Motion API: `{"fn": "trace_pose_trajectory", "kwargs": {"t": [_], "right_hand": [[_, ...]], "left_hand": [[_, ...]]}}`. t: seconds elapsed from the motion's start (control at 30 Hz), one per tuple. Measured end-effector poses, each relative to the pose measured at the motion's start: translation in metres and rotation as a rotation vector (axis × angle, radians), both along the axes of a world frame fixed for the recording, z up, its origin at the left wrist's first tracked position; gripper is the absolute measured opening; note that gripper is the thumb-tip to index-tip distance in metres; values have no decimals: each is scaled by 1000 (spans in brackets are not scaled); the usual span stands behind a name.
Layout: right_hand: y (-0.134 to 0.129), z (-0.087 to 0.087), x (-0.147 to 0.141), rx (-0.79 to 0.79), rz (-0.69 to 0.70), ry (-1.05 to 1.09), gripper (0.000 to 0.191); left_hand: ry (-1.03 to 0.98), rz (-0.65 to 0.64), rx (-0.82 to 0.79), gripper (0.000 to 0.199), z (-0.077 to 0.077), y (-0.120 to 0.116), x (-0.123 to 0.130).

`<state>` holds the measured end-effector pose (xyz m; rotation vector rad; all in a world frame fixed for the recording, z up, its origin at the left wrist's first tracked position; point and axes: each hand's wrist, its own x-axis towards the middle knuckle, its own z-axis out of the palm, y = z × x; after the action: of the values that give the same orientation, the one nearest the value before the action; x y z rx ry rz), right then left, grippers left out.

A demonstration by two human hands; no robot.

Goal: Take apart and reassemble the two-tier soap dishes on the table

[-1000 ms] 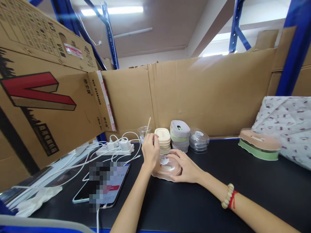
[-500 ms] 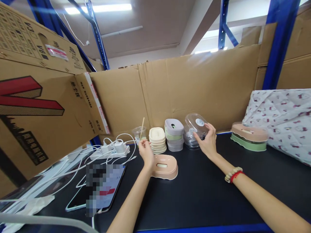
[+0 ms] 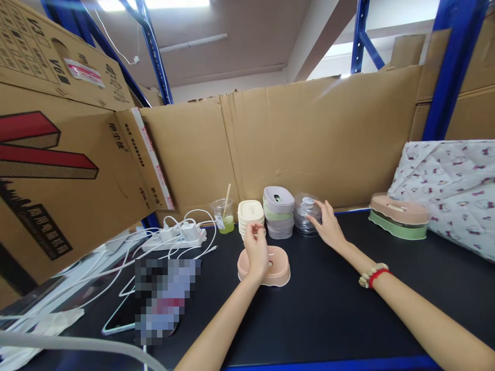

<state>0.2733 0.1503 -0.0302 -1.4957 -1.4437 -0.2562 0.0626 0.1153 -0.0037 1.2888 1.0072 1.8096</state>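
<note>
My left hand [image 3: 257, 252] is over the pink oval cover with a slot [image 3: 280, 273], partly hiding it. Its fingers are curled together in front of the stack of cream oval pieces [image 3: 250, 210], and I see nothing in them. Whether they touch that stack I cannot tell. My right hand [image 3: 328, 224] is at the right side of the stacked clear plastic covers [image 3: 303, 216], thumb and fingers apart; the thumb overlaps the stack. Between the cream and clear stacks stands a pile of lilac and green oval pieces [image 3: 277, 216].
A plastic cup of green drink with a stick [image 3: 227, 224] stands by the power strip [image 3: 201, 239] and its cables. A tablet-like device [image 3: 124, 314] lies at left. At right, an assembled pink and green box [image 3: 400, 216] sits by patterned cloth [image 3: 444, 206]. Cardboard [image 3: 320, 139] walls the back.
The clear cover that was tilted up in my right hand now lies on the clear stack, and those fingers have loosened. My left hand has moved right, from beside the cup to the cream stack.
</note>
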Motion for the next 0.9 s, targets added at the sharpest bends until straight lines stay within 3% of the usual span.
{"fn": "trace_pose_trajectory", "kwargs": {"t": [0.13,0.23,0.33,0.43,0.5,0.6,0.67,0.77,0.9], "right_hand": [[2,-2,2,-18,28,-26,67],[2,-2,3,-3,18,-34,67],[-1,1,-1,73,-37,-30,62],[-9,8,-10,232,-67,-64,50],[-15,13,-19,343,-35,-121,39],[-26,20,-37,421,143,-231,22],[-33,21,-49,336,360,-328,16],[-42,20,-65,11,670,-467,17],[-47,16,-72,-346,796,-418,33]], "left_hand": [[211,-25,40,10,8,-9,1],[617,-48,12,9,18,-9,-7],[963,-66,-167,11,26,-3,-26],[1153,-163,-399,40,32,4,-47],[1308,-313,-489,73,35,5,-56],[1481,-547,-496,111,37,1,-54],[1520,-582,-508,123,36,-2,-46],[1478,-640,-479,125,30,-2,-38],[1191,-731,-293,125,22,9,-48]]}}
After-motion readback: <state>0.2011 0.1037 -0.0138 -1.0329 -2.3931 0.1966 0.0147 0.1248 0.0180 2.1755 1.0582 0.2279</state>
